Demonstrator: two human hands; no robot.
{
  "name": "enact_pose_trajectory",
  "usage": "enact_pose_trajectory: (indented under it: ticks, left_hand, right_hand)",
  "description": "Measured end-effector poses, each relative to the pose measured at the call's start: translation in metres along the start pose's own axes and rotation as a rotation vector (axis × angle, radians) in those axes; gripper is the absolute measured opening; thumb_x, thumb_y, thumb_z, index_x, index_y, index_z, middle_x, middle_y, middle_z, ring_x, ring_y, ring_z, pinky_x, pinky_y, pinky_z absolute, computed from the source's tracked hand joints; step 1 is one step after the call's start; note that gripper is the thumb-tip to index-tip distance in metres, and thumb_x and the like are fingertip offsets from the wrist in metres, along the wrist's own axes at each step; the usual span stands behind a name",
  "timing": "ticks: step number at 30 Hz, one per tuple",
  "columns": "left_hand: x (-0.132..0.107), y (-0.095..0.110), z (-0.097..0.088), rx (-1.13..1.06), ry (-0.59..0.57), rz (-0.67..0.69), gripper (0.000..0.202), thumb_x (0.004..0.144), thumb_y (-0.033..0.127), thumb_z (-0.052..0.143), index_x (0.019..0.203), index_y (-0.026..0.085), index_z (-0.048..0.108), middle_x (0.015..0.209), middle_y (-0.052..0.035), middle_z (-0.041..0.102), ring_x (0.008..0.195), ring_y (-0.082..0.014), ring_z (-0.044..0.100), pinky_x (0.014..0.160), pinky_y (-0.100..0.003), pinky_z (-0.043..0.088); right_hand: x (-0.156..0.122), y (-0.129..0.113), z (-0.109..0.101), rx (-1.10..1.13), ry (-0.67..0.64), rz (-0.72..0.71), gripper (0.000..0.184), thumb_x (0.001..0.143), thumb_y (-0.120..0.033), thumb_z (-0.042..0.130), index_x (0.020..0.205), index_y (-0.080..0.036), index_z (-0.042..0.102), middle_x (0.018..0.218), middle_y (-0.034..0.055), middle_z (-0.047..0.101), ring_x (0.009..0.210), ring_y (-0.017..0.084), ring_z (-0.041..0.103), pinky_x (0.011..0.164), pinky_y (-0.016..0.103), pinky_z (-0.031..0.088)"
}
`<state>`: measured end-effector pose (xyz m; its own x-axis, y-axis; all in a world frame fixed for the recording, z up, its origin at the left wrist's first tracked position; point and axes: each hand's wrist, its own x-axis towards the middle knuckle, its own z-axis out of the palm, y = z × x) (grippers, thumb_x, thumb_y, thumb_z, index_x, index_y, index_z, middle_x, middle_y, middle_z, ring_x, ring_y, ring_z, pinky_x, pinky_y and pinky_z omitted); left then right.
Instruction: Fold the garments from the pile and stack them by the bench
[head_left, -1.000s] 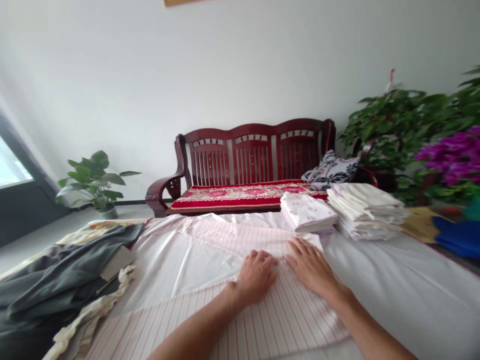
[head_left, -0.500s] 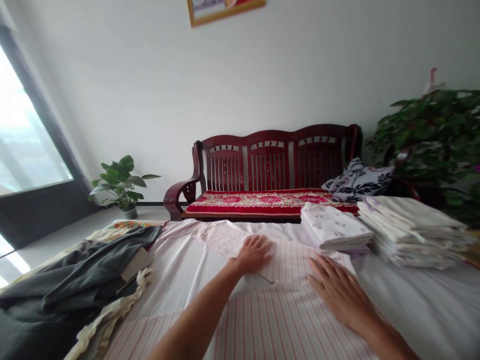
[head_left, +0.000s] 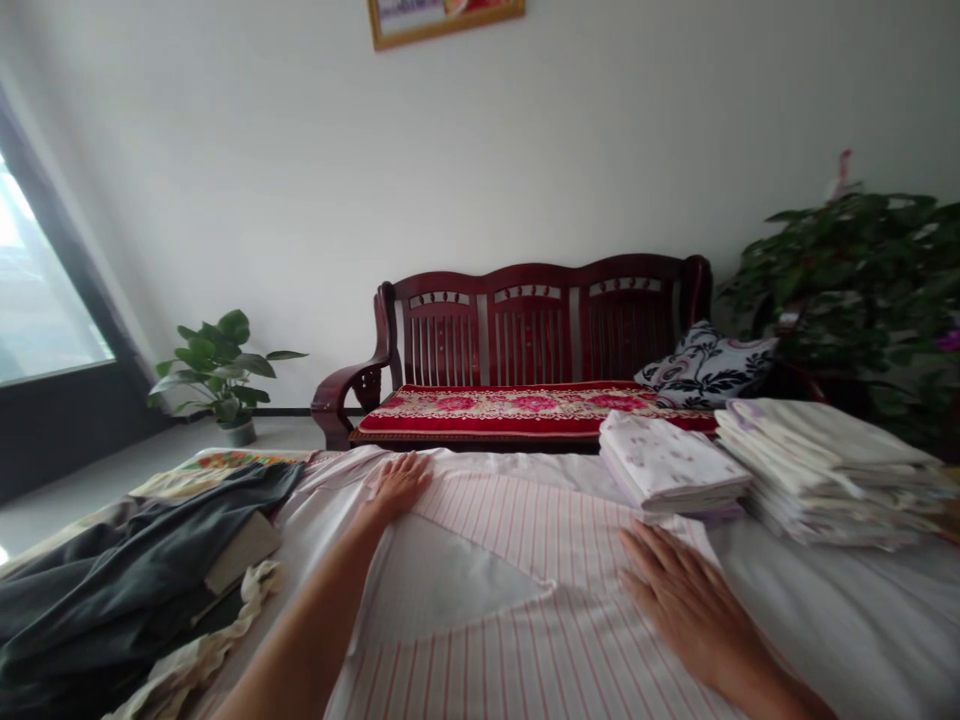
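A pink-striped white cloth (head_left: 517, 600) lies spread over the table in front of me, one corner folded in so a plain white patch shows. My left hand (head_left: 397, 485) lies flat at the cloth's far left edge with its fingers stretched out. My right hand (head_left: 686, 600) rests palm down on the cloth's right side, fingers apart. Neither hand holds anything.
Two stacks of folded linen (head_left: 667, 465) (head_left: 829, 465) stand at the far right of the table. Dark grey clothing (head_left: 127, 580) and a cream frilled cloth (head_left: 217, 640) are heaped on the left. Behind the table are a red wooden bench (head_left: 525, 350), a patterned cushion (head_left: 705, 365) and potted plants (head_left: 217, 370) (head_left: 862, 290).
My left hand has slid from the middle of the cloth out to its far left edge. My right hand has drawn slightly to the right and stayed flat. The view has lifted.
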<state>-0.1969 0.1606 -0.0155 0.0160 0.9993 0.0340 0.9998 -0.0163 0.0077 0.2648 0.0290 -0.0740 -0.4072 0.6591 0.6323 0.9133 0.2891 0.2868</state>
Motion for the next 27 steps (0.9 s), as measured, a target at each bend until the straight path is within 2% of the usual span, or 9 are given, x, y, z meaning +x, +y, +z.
enact_pose_trajectory:
  ticks: [3,7,10,12,15,18,20,23,27]
  left_hand:
    - [0.004,-0.009,-0.001,0.003,-0.002,-0.072,0.057,0.103,0.048,0.025,0.157,0.029,0.034,0.166,-0.0076,0.028,0.153,-0.0294,0.024,0.121,-0.052,0.020]
    - [0.003,-0.021,-0.009,0.025,0.039,-0.219,0.054,0.102,0.040,0.028,0.153,0.025,0.042,0.160,-0.0148,0.038,0.148,-0.0372,0.031,0.116,-0.065,0.021]
    - [0.000,-0.015,-0.016,0.053,0.116,-0.256,0.053,0.100,0.030,0.031,0.149,0.017,0.046,0.159,-0.0193,0.038,0.149,-0.0404,0.027,0.117,-0.067,0.014]
    - [-0.002,0.002,-0.017,0.052,0.160,-0.165,0.052,0.101,0.030,0.031,0.150,0.018,0.047,0.161,-0.0150,0.035,0.152,-0.0338,0.023,0.122,-0.055,0.013]
    - [-0.003,0.032,-0.007,-0.025,0.126,0.110,0.054,0.105,0.040,0.025,0.153,0.024,0.042,0.162,-0.0049,0.037,0.151,-0.0212,0.028,0.122,-0.037,0.023]
    - [0.001,0.047,0.007,-0.108,0.025,0.298,0.056,0.105,0.046,0.023,0.156,0.027,0.035,0.164,-0.0046,0.033,0.152,-0.0230,0.027,0.122,-0.044,0.023]
    - [0.004,0.043,0.012,-0.094,-0.004,0.265,0.056,0.104,0.048,0.025,0.156,0.030,0.033,0.166,-0.0046,0.030,0.153,-0.0253,0.023,0.122,-0.050,0.020]
    - [0.010,0.027,0.009,-0.055,0.001,0.142,0.054,0.104,0.046,0.029,0.156,0.031,0.034,0.165,-0.0057,0.030,0.153,-0.0257,0.024,0.122,-0.050,0.020]
    - [0.010,0.023,-0.002,-0.048,0.051,0.020,0.055,0.103,0.042,0.030,0.153,0.022,0.040,0.160,-0.0165,0.038,0.148,-0.0346,0.032,0.117,-0.060,0.025]
  right_hand:
    - [0.000,0.001,0.002,0.008,-0.016,0.008,0.053,0.099,-0.047,0.033,0.134,-0.022,0.063,0.144,0.0105,0.059,0.133,0.029,0.052,0.105,0.048,0.045]
    - [0.000,0.001,0.001,0.026,-0.028,0.025,0.054,0.099,-0.049,0.033,0.135,-0.022,0.063,0.143,0.0107,0.060,0.132,0.029,0.053,0.105,0.048,0.045]
    - [0.003,-0.001,-0.003,0.033,-0.039,0.036,0.054,0.098,-0.048,0.034,0.134,-0.020,0.063,0.141,0.0125,0.061,0.131,0.030,0.054,0.104,0.049,0.045]
    - [0.006,-0.003,-0.008,0.044,-0.071,0.057,0.055,0.098,-0.049,0.035,0.134,-0.020,0.063,0.141,0.0131,0.061,0.130,0.030,0.055,0.104,0.049,0.046]
    - [0.010,-0.004,-0.015,0.063,-0.133,0.084,0.054,0.097,-0.049,0.036,0.134,-0.021,0.063,0.141,0.0127,0.061,0.130,0.030,0.054,0.104,0.048,0.046]
    - [0.012,-0.004,-0.019,0.066,-0.165,0.097,0.052,0.096,-0.047,0.038,0.134,-0.022,0.063,0.142,0.0116,0.060,0.132,0.030,0.054,0.105,0.048,0.046]
    - [0.012,-0.005,-0.020,0.065,-0.160,0.113,0.050,0.096,-0.047,0.040,0.134,-0.023,0.063,0.142,0.0110,0.061,0.131,0.029,0.054,0.106,0.047,0.045]
    - [0.011,-0.007,-0.018,0.077,-0.145,0.130,0.048,0.096,-0.047,0.041,0.133,-0.024,0.063,0.141,0.0103,0.062,0.131,0.029,0.055,0.107,0.047,0.045]
    - [0.014,-0.009,-0.020,0.105,-0.132,0.175,0.044,0.098,-0.042,0.040,0.131,-0.024,0.063,0.139,0.0086,0.063,0.130,0.028,0.055,0.107,0.047,0.045]
